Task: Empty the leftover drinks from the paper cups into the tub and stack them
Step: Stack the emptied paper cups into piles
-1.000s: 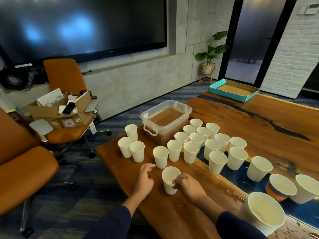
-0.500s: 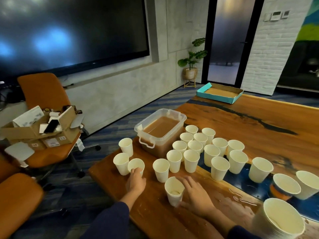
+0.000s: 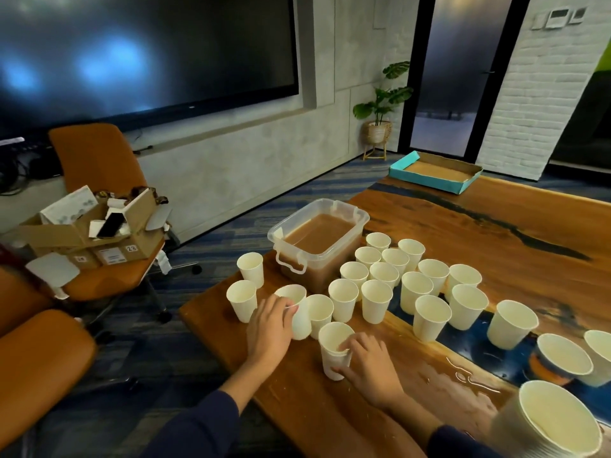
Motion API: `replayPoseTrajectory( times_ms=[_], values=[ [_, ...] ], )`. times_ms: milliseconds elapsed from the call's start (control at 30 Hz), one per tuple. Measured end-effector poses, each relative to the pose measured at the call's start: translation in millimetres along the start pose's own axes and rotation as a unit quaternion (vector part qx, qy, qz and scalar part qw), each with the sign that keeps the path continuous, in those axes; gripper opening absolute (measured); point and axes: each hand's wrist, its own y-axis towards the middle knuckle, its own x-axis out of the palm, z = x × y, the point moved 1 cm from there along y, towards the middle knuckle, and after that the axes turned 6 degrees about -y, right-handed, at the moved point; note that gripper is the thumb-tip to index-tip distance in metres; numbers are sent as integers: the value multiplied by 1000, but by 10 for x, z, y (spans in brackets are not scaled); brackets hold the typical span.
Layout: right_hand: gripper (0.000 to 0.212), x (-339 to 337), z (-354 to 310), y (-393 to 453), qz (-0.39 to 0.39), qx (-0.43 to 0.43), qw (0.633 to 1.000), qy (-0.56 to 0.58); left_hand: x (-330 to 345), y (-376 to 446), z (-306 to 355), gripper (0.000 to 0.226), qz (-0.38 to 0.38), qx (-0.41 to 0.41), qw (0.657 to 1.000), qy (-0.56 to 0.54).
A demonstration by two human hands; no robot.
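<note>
Standing on the wooden tabletop (image 3: 380, 421) in front of the tub (image 3: 319, 241) of brown liquid, many white paper cups (image 3: 410, 279) wait upright. The left hand (image 3: 269, 328) wraps a tilted cup (image 3: 296, 307) near the table's left edge; the right hand (image 3: 367, 365), fingers curled, grips the nearest cup (image 3: 334, 347) beside it.

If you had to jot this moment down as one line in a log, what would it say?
left hand: grips paper cup | right hand: grips nearer paper cup | tub: holds brown liquid | stacking: not yet
</note>
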Motion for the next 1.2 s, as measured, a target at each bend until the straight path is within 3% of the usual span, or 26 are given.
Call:
replayPoseTrajectory(
  times_ms=[100, 200, 300, 400, 633, 833, 967, 1100, 1200],
  values=[
    [40, 3, -22, -24, 5, -15, 1000, 10, -61, 59, 182, 16, 57, 68, 995, -47],
    [51, -19, -48, -43, 14, 4, 999, 42, -70, 93, 375, 18, 88, 133, 985, -64],
    [66, -48, -42, -70, 32, 50, 995, 77, -37, 47, 508, 28, 76, 179, 978, -69],
    [79, -48, 4, -95, 49, 68, 993, 82, 49, -51, 514, 23, 27, 198, 978, -62],
    [97, -3, 89, -72, 39, 51, 993, 97, 296, -325, 338, 30, -154, 166, 974, -26],
    [108, 72, 119, -5, -1, 61, 992, 110, 381, -417, 199, 32, -244, 130, 961, -10],
    [111, 75, 86, 31, 0, 71, 987, 146, 347, -319, 194, 33, -254, 110, 960, -35],
    [114, 31, 61, 117, -10, 91, 979, 182, 320, -77, 264, 30, -216, 55, 971, -86],
    [116, 7, 26, 163, -33, 89, 975, 201, 358, 105, 271, 39, -206, 33, 975, -73]
  ],
)
